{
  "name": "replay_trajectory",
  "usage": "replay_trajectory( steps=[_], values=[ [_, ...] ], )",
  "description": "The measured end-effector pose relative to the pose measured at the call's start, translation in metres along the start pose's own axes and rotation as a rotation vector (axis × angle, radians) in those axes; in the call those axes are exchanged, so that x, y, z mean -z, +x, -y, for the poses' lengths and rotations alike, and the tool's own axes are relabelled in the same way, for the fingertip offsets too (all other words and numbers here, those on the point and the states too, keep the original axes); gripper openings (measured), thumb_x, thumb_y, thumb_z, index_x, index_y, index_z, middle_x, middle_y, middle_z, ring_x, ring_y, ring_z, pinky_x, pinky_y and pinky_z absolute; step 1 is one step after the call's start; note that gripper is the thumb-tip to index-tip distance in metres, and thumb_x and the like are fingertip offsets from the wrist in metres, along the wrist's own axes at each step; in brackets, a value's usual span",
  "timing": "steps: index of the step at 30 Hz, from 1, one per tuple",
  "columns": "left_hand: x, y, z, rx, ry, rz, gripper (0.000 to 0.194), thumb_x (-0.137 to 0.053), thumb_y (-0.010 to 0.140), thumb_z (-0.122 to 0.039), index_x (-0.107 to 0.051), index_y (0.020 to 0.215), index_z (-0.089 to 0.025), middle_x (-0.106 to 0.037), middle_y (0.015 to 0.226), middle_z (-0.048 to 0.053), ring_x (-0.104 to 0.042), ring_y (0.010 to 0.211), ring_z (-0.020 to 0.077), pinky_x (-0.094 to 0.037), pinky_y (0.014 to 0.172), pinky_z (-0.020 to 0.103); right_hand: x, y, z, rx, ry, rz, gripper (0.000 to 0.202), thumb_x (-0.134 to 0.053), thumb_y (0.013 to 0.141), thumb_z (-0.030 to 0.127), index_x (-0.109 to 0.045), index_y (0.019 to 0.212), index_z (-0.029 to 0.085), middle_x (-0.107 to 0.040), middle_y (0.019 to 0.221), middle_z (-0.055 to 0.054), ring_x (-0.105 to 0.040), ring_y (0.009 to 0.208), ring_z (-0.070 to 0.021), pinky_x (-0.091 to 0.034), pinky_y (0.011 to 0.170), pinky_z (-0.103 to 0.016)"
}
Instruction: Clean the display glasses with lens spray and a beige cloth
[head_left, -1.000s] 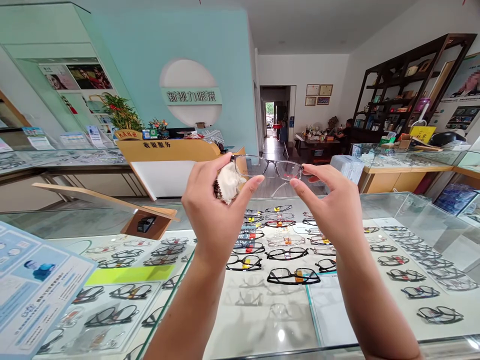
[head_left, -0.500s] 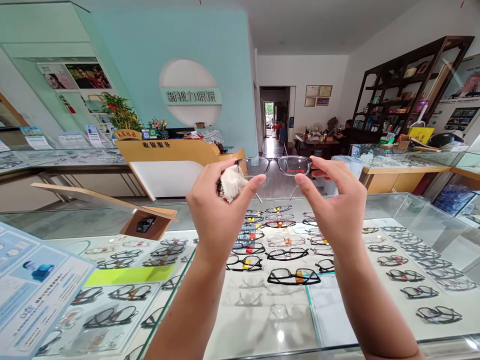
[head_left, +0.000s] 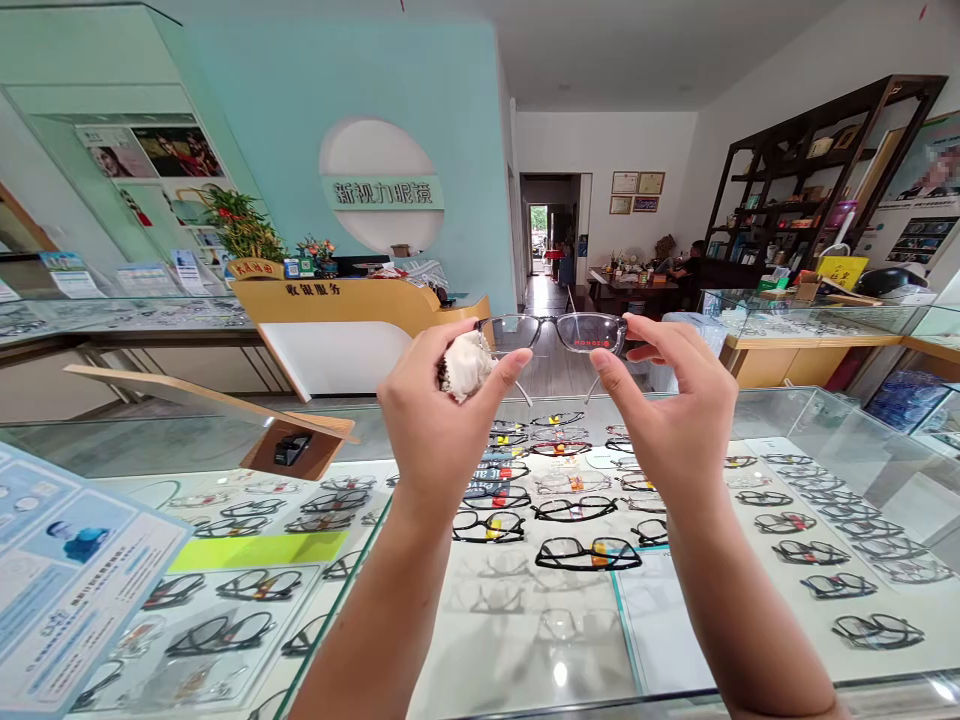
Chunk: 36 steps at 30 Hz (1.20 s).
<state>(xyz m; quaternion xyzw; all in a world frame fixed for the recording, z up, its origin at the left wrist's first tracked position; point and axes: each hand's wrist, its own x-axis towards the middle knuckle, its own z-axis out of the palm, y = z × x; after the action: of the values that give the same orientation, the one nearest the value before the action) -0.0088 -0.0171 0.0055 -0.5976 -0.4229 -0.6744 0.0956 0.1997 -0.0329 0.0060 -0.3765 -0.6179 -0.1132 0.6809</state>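
Observation:
A pair of dark-rimmed glasses with clear lenses is raised above the display case, with red lettering on the right-hand lens. My left hand grips its left end between thumb and fingers. A crumpled white cloth is tucked in that same hand. At the other end, the fingers of my right hand pinch the frame's right corner. The thin temples point away and downward between my hands.
Below is a glass display case with rows of glasses. A wooden stand and a blue-white leaflet are at the left. Behind are a yellow-white counter and a seated person.
Both hands and the glasses have shifted very slightly to the right. The temples have tilted a little, and the grip is the same.

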Motion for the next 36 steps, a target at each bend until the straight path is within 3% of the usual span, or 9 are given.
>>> replay_trajectory(
  steps=[9,16,21,27,32,36],
  values=[
    [-0.006,0.0,0.008,-0.002,-0.087,0.012,0.057,-0.095,0.084,-0.059,-0.081,0.124,-0.022,-0.083,0.115,0.008,-0.078,0.099,0.0245,-0.062,0.087,0.037,0.0,-0.001,-0.002,0.077,0.018,-0.022,0.035,-0.084,0.098,0.031,-0.079,0.133,0.028,-0.08,0.118,-0.009,-0.076,0.111,-0.027,-0.065,0.095,-0.048],
    [-0.019,0.003,0.018,-0.009,-0.249,0.014,0.06,-0.097,0.083,-0.055,-0.079,0.129,-0.022,-0.082,0.122,0.009,-0.078,0.105,0.0245,-0.064,0.087,0.035,-0.01,-0.004,-0.001,0.26,-0.013,-0.128,0.045,-0.08,0.099,0.023,-0.073,0.143,0.033,-0.079,0.128,-0.009,-0.076,0.12,-0.0298,-0.069,0.099,-0.051],
    [-0.026,0.002,0.021,0.02,-0.351,0.01,0.057,-0.097,0.083,-0.052,-0.078,0.128,-0.022,-0.081,0.126,0.011,-0.079,0.112,0.0264,-0.066,0.094,0.038,-0.014,-0.007,0.002,0.303,-0.015,-0.144,0.051,-0.077,0.101,0.021,-0.069,0.149,0.034,-0.078,0.133,-0.009,-0.074,0.124,-0.0312,-0.068,0.103,-0.054],
    [-0.027,-0.001,0.016,-0.071,-0.301,-0.106,0.059,-0.097,0.086,-0.05,-0.073,0.132,-0.023,-0.077,0.13,0.01,-0.077,0.11,0.0248,-0.065,0.092,0.039,-0.015,-0.007,0.0,0.198,0.078,-0.111,0.049,-0.076,0.101,0.023,-0.069,0.147,0.036,-0.076,0.137,-0.008,-0.072,0.129,-0.0309,-0.065,0.107,-0.055],
    [-0.025,-0.005,0.014,-0.238,-0.209,-0.214,0.063,-0.098,0.084,-0.046,-0.069,0.137,-0.027,-0.072,0.131,0.01,-0.072,0.115,0.0278,-0.062,0.091,0.042,-0.018,-0.007,-0.01,0.021,0.109,-0.008,0.046,-0.078,0.1,0.029,-0.069,0.145,0.031,-0.078,0.136,-0.009,-0.077,0.119,-0.0284,-0.066,0.093,-0.048],
    [-0.022,-0.005,0.011,-0.316,-0.143,-0.253,0.064,-0.097,0.085,-0.048,-0.068,0.139,-0.029,-0.071,0.13,0.011,-0.069,0.12,0.0299,-0.061,0.089,0.043,-0.021,-0.007,-0.015,-0.043,0.144,0.037,0.045,-0.079,0.1,0.03,-0.07,0.144,0.029,-0.078,0.138,-0.009,-0.078,0.118,-0.027,-0.065,0.09,-0.044]
  ],
)
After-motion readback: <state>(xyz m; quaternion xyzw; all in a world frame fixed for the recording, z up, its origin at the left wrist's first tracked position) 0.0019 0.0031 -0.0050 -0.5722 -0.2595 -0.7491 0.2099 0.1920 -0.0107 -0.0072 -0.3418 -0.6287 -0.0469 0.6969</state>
